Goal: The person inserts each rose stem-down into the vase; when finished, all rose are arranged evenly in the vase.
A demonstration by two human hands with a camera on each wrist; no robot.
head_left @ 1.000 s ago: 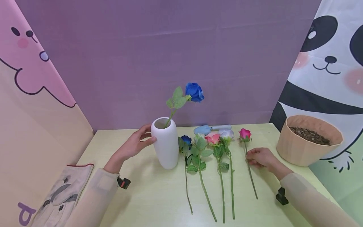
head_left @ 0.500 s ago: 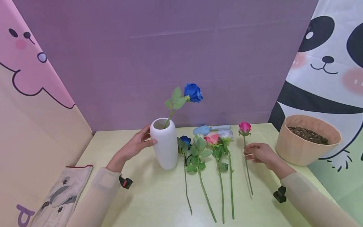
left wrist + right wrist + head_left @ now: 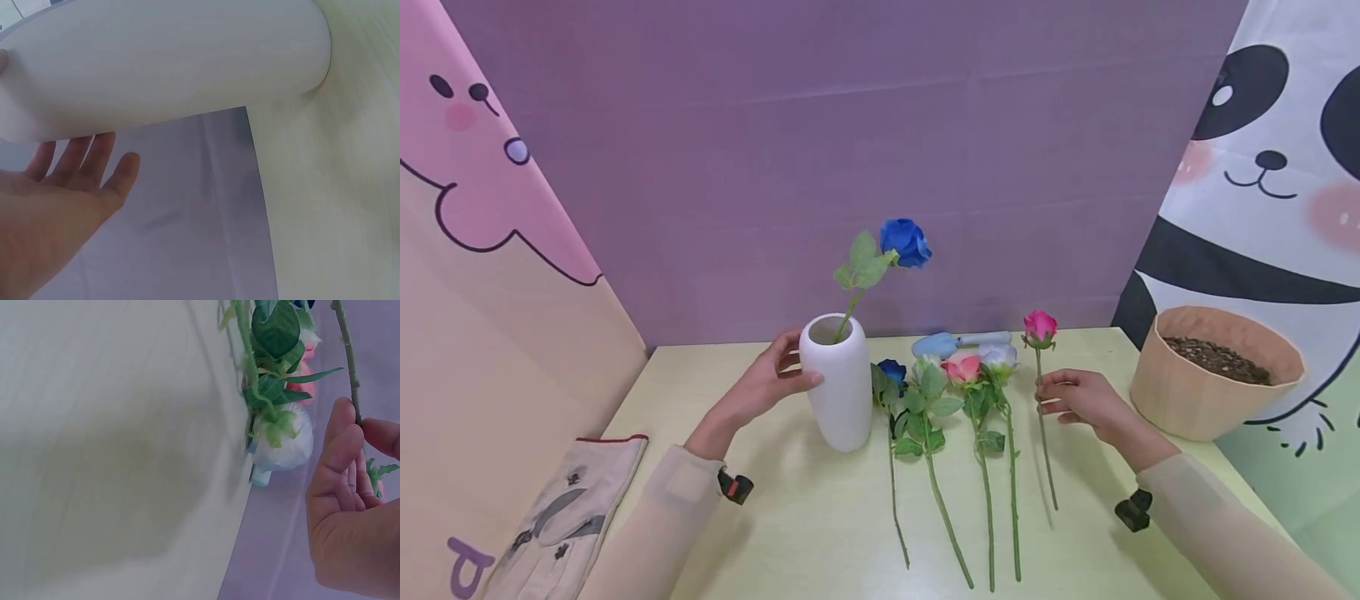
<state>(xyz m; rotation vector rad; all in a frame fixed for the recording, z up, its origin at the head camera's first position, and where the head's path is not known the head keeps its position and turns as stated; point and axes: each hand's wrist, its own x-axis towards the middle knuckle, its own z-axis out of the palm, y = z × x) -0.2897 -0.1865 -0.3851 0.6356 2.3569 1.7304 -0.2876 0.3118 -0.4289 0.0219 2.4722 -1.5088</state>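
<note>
A white vase (image 3: 838, 392) stands upright on the table, one blue rose (image 3: 906, 243) leaning out of its mouth. My left hand (image 3: 765, 385) holds the vase near its top, thumb in front and fingers behind. In the left wrist view the fingertips (image 3: 103, 147) meet the vase's side. My right hand (image 3: 1086, 402) pinches the stem of a hot-pink rose (image 3: 1040, 327), also seen in the right wrist view as a thorny stem (image 3: 348, 350) between thumb and fingers. This rose is upright, raised off the table with its shadow below.
Several roses lie in a row between the hands, including a dark blue rose (image 3: 892, 371), a coral rose (image 3: 962, 367) and a pale white rose (image 3: 998, 354). Behind them lies a blue trowel (image 3: 936, 344). A soil-filled planter (image 3: 1210, 408) stands right; gloves (image 3: 568, 517) lie left.
My right hand has lifted the hot-pink rose off the table and moved it slightly left and up. My left hand stays on the vase.
</note>
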